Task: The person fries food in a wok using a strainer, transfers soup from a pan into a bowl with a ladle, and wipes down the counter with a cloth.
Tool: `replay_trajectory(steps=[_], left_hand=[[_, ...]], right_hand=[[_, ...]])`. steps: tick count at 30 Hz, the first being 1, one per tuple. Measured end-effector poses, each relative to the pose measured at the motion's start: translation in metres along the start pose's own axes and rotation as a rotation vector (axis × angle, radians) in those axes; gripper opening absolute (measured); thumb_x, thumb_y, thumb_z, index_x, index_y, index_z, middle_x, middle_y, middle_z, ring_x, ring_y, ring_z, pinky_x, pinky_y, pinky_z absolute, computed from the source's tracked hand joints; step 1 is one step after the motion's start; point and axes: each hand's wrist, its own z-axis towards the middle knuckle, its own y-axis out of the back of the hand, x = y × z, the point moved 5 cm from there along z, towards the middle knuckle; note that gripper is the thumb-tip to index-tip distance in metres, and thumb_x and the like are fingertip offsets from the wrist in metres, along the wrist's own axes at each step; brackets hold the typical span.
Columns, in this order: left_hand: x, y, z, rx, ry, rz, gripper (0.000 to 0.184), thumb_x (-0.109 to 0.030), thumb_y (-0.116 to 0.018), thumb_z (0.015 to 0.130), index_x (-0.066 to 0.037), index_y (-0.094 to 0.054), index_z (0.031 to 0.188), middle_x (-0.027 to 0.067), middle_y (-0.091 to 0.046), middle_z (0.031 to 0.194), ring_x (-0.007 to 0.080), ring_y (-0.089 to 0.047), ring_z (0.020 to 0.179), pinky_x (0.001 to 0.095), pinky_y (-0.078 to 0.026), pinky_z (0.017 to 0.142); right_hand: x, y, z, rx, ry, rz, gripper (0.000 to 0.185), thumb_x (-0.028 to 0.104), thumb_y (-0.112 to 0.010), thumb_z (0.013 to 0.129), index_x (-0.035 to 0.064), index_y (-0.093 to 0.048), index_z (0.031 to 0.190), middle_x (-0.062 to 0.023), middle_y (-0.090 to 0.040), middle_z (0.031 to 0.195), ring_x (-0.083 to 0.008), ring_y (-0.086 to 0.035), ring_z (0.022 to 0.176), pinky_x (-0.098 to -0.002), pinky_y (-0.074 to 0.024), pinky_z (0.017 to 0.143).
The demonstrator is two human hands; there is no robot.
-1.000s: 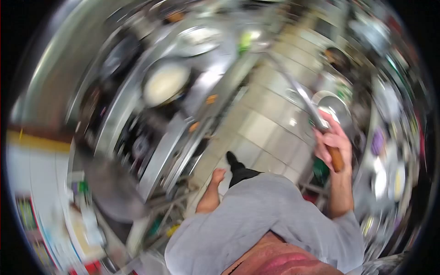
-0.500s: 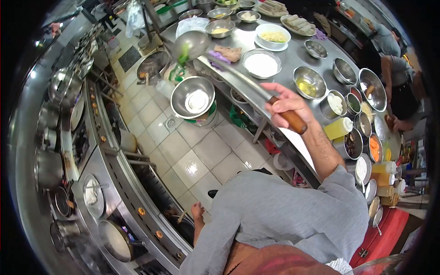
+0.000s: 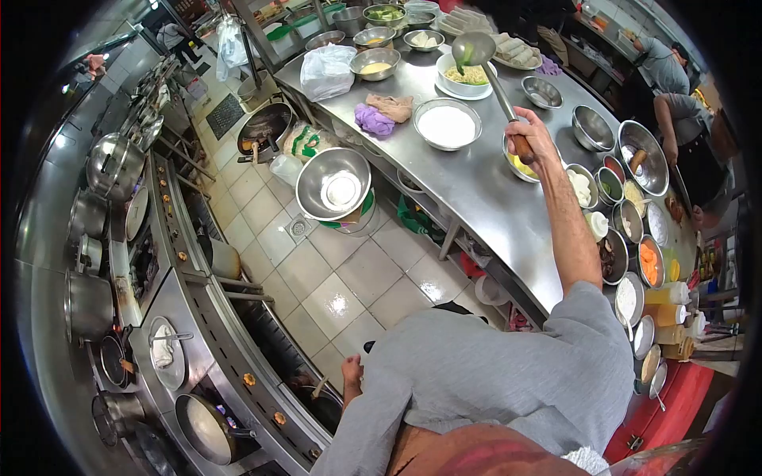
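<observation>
My right hand (image 3: 533,141) is wrapped around the brown wooden handle of a long metal ladle (image 3: 502,97). Bits of green vegetable show in the ladle's bowl, which is over the far side of a white bowl (image 3: 451,89) of yellowish shreds. Below my right hand, a steel bowl (image 3: 516,168) with something yellow in it is partly hidden. A bowl of white powder or liquid (image 3: 447,124) stands to the left of the hand. Low at my side, my left hand (image 3: 352,370) hangs near the stove with its fingers loosely curled and nothing visible in them.
A steel bowl (image 3: 333,184) sits on a bin beside the table. On the left runs a stove (image 3: 171,285) with pots and a pan (image 3: 204,429). Ingredient bowls and sauce bottles (image 3: 668,293) crowd the right. A co-worker (image 3: 689,131) stands at the table's far right.
My right hand has swung the ladle rightward, from above the near left of the table to over the white bowl of shreds. My left hand has shifted slightly.
</observation>
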Motion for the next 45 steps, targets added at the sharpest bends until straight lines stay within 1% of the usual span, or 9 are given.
replay_trajectory(steps=[5,8,17,19,20,22,27,33,45], left_hand=[[0.027,0.018,-0.034,-0.022,0.061,0.023,0.026,-0.026,-0.06,0.082,-0.002,-0.054,0.091,0.003,-0.052,0.068,0.0134,-0.05,0.05,0.0259,-0.04,0.041],[0.023,0.026,-0.048,-0.037,0.061,0.033,0.024,-0.025,-0.06,0.082,-0.003,-0.054,0.089,0.0027,-0.051,0.068,0.0135,-0.051,0.05,0.0258,-0.04,0.04],[0.029,0.026,-0.013,-0.088,0.041,-0.092,0.025,-0.024,-0.06,0.081,-0.001,-0.056,0.091,0.006,-0.056,0.07,0.0158,-0.054,0.051,0.0268,-0.041,0.04],[0.039,0.026,-0.008,-0.149,-0.038,-0.057,0.031,-0.024,-0.062,0.08,0.002,-0.06,0.094,0.0095,-0.06,0.072,0.016,-0.055,0.051,0.0283,-0.043,0.041],[0.041,0.025,-0.005,-0.134,-0.104,-0.07,0.032,-0.027,-0.062,0.079,0.004,-0.062,0.09,0.0101,-0.06,0.07,0.0155,-0.055,0.051,0.0285,-0.044,0.043],[0.046,0.026,-0.007,-0.19,-0.121,-0.003,0.038,-0.036,-0.062,0.077,0.002,-0.063,0.082,0.0113,-0.06,0.065,0.0172,-0.056,0.051,0.0329,-0.045,0.047],[0.061,0.041,-0.038,-0.385,-0.023,-0.075,0.03,-0.035,-0.062,0.073,-0.005,-0.063,0.081,0.0135,-0.064,0.082,0.0272,-0.061,0.081,0.0362,-0.047,0.074],[0.138,0.065,-0.075,-0.485,0.139,-0.186,0.036,-0.037,-0.06,0.072,-0.002,-0.065,0.079,0.0175,-0.064,0.086,0.0314,-0.061,0.085,0.0393,-0.047,0.076],[0.253,0.137,-0.101,-0.628,0.324,-0.5,0.036,-0.035,-0.059,0.073,-0.001,-0.065,0.084,0.0182,-0.064,0.084,0.0301,-0.062,0.082,0.0378,-0.048,0.076]], right_hand=[[-0.014,0.012,0.004,-0.05,-0.081,-0.4,0.055,0.003,-0.06,0.066,-0.0013,-0.042,0.118,-0.0138,-0.059,0.078,-0.0217,-0.058,0.055,-0.0337,-0.0467,0.046],[-0.007,0.012,-0.007,-0.202,0.068,-1.167,0.057,0.007,-0.054,0.069,0.0056,-0.042,0.124,-0.0216,-0.061,0.098,-0.0361,-0.058,0.094,-0.0445,-0.0445,0.08],[-0.01,-0.024,-0.027,-0.238,0.262,-1.407,0.061,0.006,-0.054,0.07,0.0052,-0.036,0.128,-0.0187,-0.062,0.087,-0.0357,-0.059,0.085,-0.0438,-0.0455,0.074],[-0.027,-0.04,-0.031,-0.014,0.353,-0.852,0.068,0.005,-0.056,0.069,0.0004,-0.029,0.132,-0.0117,-0.057,0.075,-0.0247,-0.058,0.065,-0.0353,-0.047,0.058],[-0.009,-0.077,-0.066,0.09,-0.005,-0.583,0.072,0.004,-0.056,0.07,-0.0034,-0.024,0.134,-0.0053,-0.05,0.068,-0.0138,-0.048,0.048,-0.026,-0.0396,0.042],[-0.024,-0.118,-0.087,0.274,-0.037,-0.023,0.065,-0.001,-0.051,0.071,-0.0028,-0.028,0.132,-0.0045,-0.046,0.066,-0.011,-0.041,0.037,-0.022,-0.0336,0.036],[-0.086,-0.245,-0.152,0.937,-0.268,0.114,0.066,-0.002,-0.051,0.062,-0.0002,-0.037,0.127,-0.0072,-0.048,0.069,-0.0135,-0.043,0.036,-0.024,-0.0368,0.036],[-0.117,-0.392,-0.283,1.394,-0.468,-0.196,0.07,-0.007,-0.054,0.061,-0.0008,-0.036,0.129,-0.0045,-0.049,0.067,-0.0107,-0.045,0.043,-0.0218,-0.0358,0.037],[-0.164,-0.594,-0.444,1.954,0.404,-0.761,0.066,-0.003,-0.055,0.064,0.0042,-0.041,0.128,-0.007,-0.051,0.067,-0.0152,-0.049,0.056,-0.03,-0.042,0.053]])
